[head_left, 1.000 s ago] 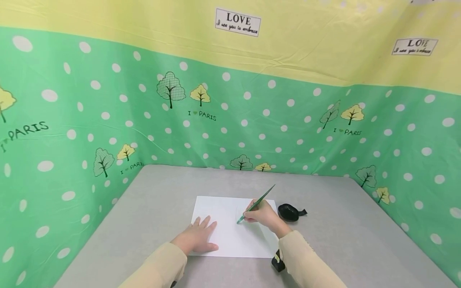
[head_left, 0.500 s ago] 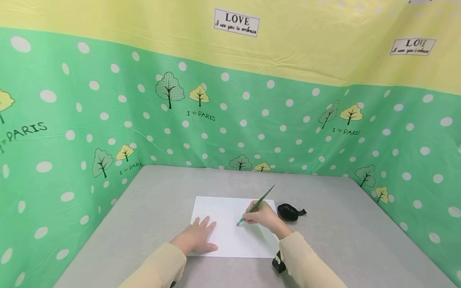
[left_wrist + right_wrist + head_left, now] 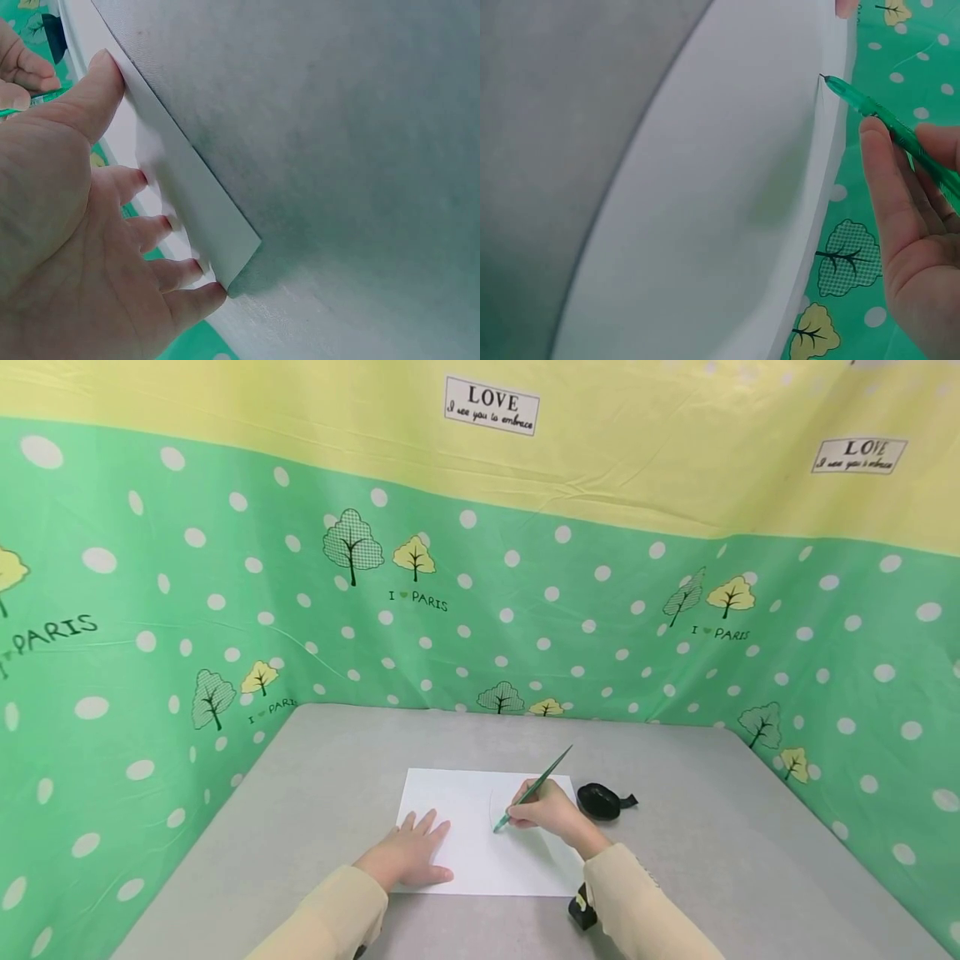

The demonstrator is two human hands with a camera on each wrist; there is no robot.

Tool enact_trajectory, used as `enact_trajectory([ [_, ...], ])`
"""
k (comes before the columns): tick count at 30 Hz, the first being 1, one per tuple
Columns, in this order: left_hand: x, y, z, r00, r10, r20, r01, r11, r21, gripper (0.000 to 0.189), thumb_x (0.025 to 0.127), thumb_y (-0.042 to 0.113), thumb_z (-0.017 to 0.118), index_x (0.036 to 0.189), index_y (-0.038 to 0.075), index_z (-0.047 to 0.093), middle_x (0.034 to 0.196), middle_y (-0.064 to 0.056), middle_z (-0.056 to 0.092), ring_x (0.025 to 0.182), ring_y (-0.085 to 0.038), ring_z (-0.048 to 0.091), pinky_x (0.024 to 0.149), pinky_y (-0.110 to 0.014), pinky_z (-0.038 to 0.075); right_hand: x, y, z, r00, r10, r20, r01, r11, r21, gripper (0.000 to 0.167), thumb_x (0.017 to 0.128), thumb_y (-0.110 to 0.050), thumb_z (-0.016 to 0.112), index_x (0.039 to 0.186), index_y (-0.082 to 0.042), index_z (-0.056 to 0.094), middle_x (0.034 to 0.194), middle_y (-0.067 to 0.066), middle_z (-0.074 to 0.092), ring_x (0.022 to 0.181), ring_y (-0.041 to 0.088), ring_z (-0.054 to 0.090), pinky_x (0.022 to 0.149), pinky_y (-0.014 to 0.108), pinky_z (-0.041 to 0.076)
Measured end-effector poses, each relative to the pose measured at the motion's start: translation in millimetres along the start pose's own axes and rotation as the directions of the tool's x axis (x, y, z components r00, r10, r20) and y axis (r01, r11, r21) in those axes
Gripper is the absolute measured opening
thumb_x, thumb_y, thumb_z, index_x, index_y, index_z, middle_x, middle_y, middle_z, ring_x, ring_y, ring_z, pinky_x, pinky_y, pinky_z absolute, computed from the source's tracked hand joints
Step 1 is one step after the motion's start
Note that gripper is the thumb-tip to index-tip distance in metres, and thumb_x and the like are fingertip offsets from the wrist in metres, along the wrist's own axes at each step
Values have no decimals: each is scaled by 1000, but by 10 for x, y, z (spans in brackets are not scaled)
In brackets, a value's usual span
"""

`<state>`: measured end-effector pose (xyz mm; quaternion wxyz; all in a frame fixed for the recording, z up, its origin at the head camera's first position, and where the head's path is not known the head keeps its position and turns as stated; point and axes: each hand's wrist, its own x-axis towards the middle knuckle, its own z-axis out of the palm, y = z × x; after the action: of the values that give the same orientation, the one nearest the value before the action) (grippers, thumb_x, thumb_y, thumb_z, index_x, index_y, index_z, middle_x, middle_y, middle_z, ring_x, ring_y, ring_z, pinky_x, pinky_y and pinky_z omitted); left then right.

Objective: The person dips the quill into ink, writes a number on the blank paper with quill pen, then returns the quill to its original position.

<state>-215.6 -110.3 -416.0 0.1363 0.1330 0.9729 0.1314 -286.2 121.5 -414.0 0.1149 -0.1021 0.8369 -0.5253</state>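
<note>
A white sheet of paper (image 3: 480,868) lies on the grey table. On its left part my left hand (image 3: 411,853) rests flat with the fingers spread; the left wrist view shows the fingertips (image 3: 196,301) on the paper near a corner. My right hand (image 3: 551,810) pinches a green pen (image 3: 546,774) between thumb and fingers. The pen slants up to the right, its long thin end tapering. In the right wrist view its dark point meets the paper. A faint curved line (image 3: 491,806) runs on the sheet to the point.
A black oval thing with a short tail (image 3: 600,802) lies just right of the paper. A small black thing with a yellow mark (image 3: 581,912) sits by the right sleeve, partly hidden. A green and yellow printed curtain (image 3: 450,635) encloses the table (image 3: 337,760).
The pen point has moved slightly towards me, and the faint curved line has grown longer. My left hand has stayed in place on the paper.
</note>
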Motion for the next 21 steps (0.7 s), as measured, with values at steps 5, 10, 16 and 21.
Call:
enact_trajectory([
  [5, 7, -10, 13, 1000, -4, -1, 4, 1000, -3, 73, 81, 45, 65, 138, 5, 40, 145, -20, 27, 131, -46, 18, 105, -57, 19, -43, -27, -9, 1000, -12, 11, 12, 1000, 6, 11, 79, -2, 68, 81, 2, 58, 75, 10, 66, 72, 22, 66, 67, 31, 56],
  [10, 6, -8, 11, 1000, 4, -1, -5, 1000, -19, 72, 82, 43, 66, 137, 5, 41, 145, -20, 27, 131, -46, 18, 105, -56, 19, -91, -68, -23, 999, -31, 25, 30, 999, 14, 10, 80, 2, 66, 81, 6, 57, 76, 15, 66, 73, 27, 66, 68, 34, 56],
  [16, 1, -7, 10, 1000, 7, -3, -7, 1000, -11, 72, 82, 43, 65, 137, 4, 41, 145, -20, 28, 131, -46, 18, 105, -56, 19, -79, -29, -26, 999, -20, 30, 20, 1000, 8, 12, 79, -2, 69, 80, 3, 58, 74, 10, 66, 70, 21, 66, 65, 30, 56],
  [21, -6, -5, 5, 1000, 7, -5, -8, 1000, -13, 72, 82, 43, 65, 137, 4, 41, 145, -21, 28, 131, -47, 19, 104, -57, 19, -46, 27, -29, 999, -20, 40, 20, 1000, -3, 14, 78, -4, 71, 80, 2, 59, 73, 9, 66, 69, 20, 65, 65, 30, 56],
])
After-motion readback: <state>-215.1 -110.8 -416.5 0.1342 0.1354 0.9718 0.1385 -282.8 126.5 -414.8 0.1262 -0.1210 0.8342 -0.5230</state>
